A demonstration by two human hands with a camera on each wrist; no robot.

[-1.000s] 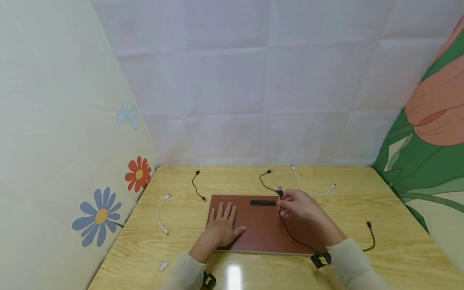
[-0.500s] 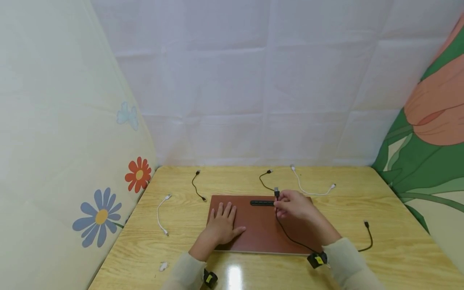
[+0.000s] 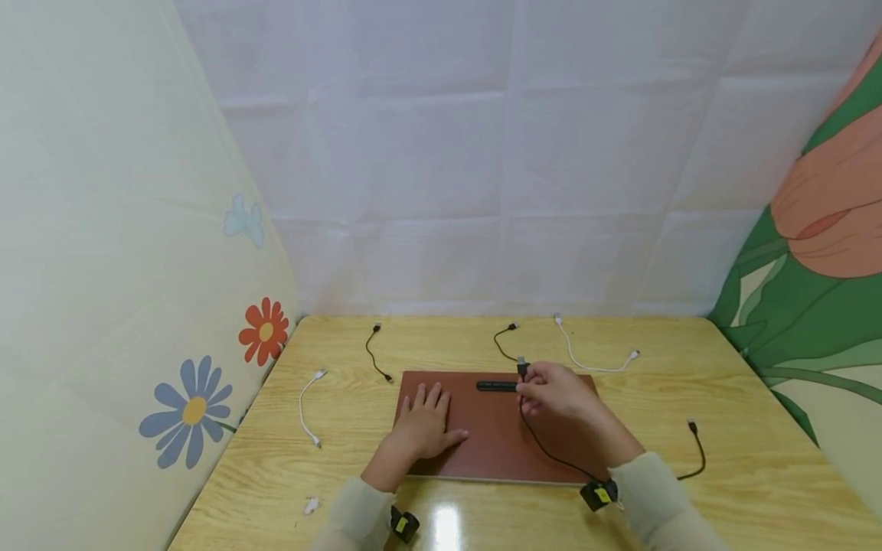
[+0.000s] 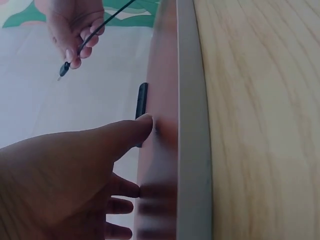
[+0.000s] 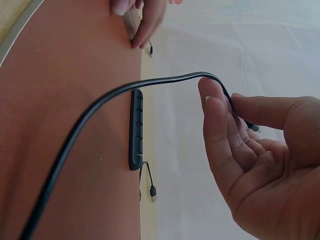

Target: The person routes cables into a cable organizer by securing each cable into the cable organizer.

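Black cable (image 5: 86, 116) sits pinched between thumb and fingers of the right hand (image 3: 554, 392), just below its plug (image 3: 522, 369), which points up beyond the fingertips. Beneath these fingers is the reddish board (image 3: 496, 436); just beside them, on the left, its black strip (image 3: 494, 386). Left of that, the left hand (image 3: 419, 430) rests with fingers spread on the board.

As I judge it, picking up is done and the cable is near the strip, but not yet set in it; no cable is plainly seated there. Others lie loose on the bench (image 3: 241, 467): beyond the right fingers, a second black cable (image 3: 497, 342) and a white cable (image 3: 582, 365); beyond the left fingers, a third black cable (image 3: 372, 357), and to their left a short white cable (image 3: 300, 409).

Only the right wrist view shows the row of notches in the strip and the held cable arching over the fingertips; there the thumb partly hides the plug. From the left wrist, the board's pale edge shows thick, and the plug hangs free. The head view alone gives the whole bench.
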